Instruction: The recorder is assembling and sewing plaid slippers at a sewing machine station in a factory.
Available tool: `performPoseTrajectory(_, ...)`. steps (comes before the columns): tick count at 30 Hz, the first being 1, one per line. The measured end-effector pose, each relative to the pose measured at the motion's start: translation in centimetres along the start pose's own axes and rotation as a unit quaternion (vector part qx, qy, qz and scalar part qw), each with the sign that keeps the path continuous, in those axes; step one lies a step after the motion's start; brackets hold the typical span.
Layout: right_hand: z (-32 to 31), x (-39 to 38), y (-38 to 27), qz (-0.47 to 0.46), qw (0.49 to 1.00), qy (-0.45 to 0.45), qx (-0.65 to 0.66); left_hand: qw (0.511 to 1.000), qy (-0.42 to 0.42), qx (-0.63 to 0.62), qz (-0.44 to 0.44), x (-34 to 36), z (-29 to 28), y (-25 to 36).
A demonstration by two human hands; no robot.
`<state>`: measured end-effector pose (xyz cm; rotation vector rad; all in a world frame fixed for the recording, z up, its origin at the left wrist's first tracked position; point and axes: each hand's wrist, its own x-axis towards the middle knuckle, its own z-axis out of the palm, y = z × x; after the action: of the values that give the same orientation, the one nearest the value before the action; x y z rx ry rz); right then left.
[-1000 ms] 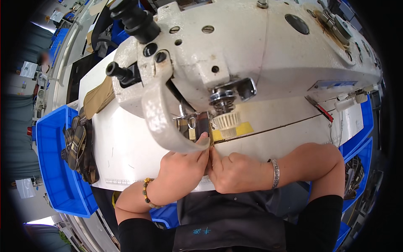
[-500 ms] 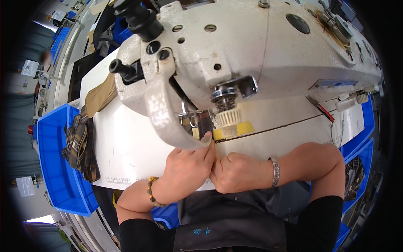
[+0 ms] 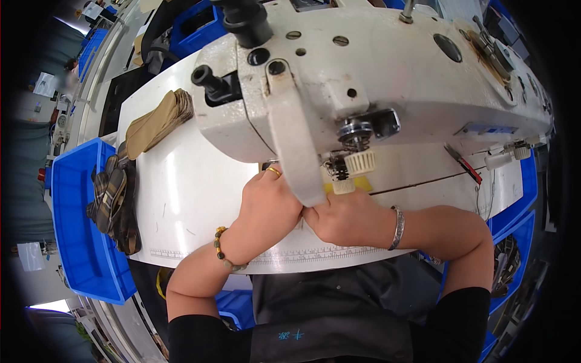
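Observation:
A white sewing machine [image 3: 375, 78] fills the upper view, its curved white arm [image 3: 296, 139] hanging in front of the needle area. My left hand [image 3: 266, 209] is closed beside that arm, fingers bent forward toward the needle. Against it, my right hand [image 3: 351, 218] is curled with its thumb side touching the left fingertips. Between them they pinch a piece of fabric, of which barely a brownish sliver [image 3: 301, 223] shows. The needle and most of the cloth are hidden behind the arm and my fingers. A yellow strip [image 3: 362, 183] lies just beyond my right hand.
Tan curved pieces [image 3: 157, 124] lie stacked at the table's far left. Plaid cloth pieces [image 3: 112, 202] hang over a blue bin [image 3: 78, 242] on the left. Red-and-black snips [image 3: 465, 164] rest on the white table [image 3: 181, 199] at right. More plaid cloth sits in a right-hand bin.
Both hands have moved forward, away from the table's front edge, and the right has come up beside the curved arm. The plaid cloth at the needle is now mostly hidden. The view has shifted.

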<state>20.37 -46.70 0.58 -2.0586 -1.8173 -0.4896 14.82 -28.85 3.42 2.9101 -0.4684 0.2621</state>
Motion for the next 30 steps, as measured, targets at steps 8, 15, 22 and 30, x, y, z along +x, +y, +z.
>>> performPoseTrajectory(8,-0.6,-0.1,0.5,0.025,1.000,0.000,0.012,0.994,0.053,0.087,-0.034,-0.6,-2.8,1.2)
performPoseTrajectory(15,-0.7,-0.1,0.0,0.009,1.000,0.003,-0.004,0.991,0.102,0.082,0.001,-1.6,-2.7,1.4)
performPoseTrajectory(22,-0.7,-0.6,-0.4,-0.034,0.999,-0.009,-0.022,0.998,0.052,0.031,0.030,-1.0,-1.2,0.4)
performPoseTrajectory(30,-1.0,-0.7,-0.6,-0.040,0.998,-0.022,-0.032,0.994,0.000,0.102,0.031,-1.1,-1.7,1.4)
